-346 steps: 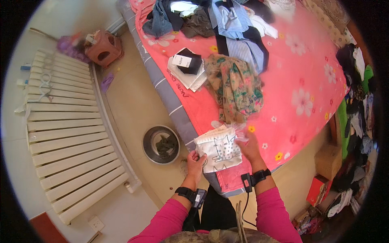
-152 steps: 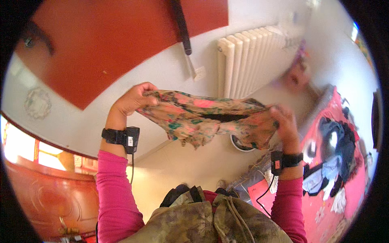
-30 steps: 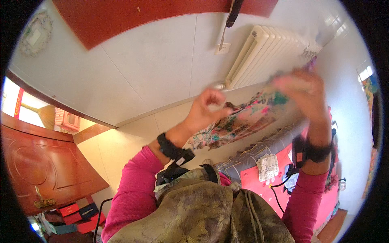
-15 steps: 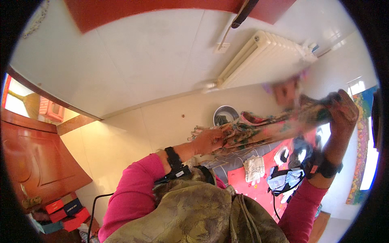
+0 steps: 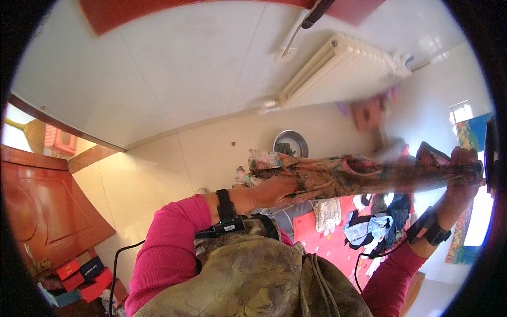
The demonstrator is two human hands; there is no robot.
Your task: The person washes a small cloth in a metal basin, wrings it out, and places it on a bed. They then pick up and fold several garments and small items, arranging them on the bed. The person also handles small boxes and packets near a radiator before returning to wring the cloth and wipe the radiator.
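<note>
A floral-patterned garment (image 5: 348, 177) in pinks, greens and browns is stretched almost level between my hands. My left hand (image 5: 277, 191) is closed on its left part, and a pale ruffled end hangs past that hand. At the far right my right hand (image 5: 465, 166) grips the other end in a fist. The cloth is bunched lengthwise, slightly blurred, and hides part of the bed behind it. Each wrist wears a black strap.
Beyond the garment a metal basin (image 5: 302, 142) with dark cloth inside stands on the floor. A red flowered bedcover (image 5: 306, 227) holds a folded pale cloth (image 5: 327, 214) and light blue clothing (image 5: 362, 231). A white radiator (image 5: 338, 68) is on the wall; boxes (image 5: 100, 285) lie lower left.
My right hand has moved lower and farther right, drawing the garment straighter and more level. My left hand keeps its hold, nearly in place. The view has shifted slightly.
</note>
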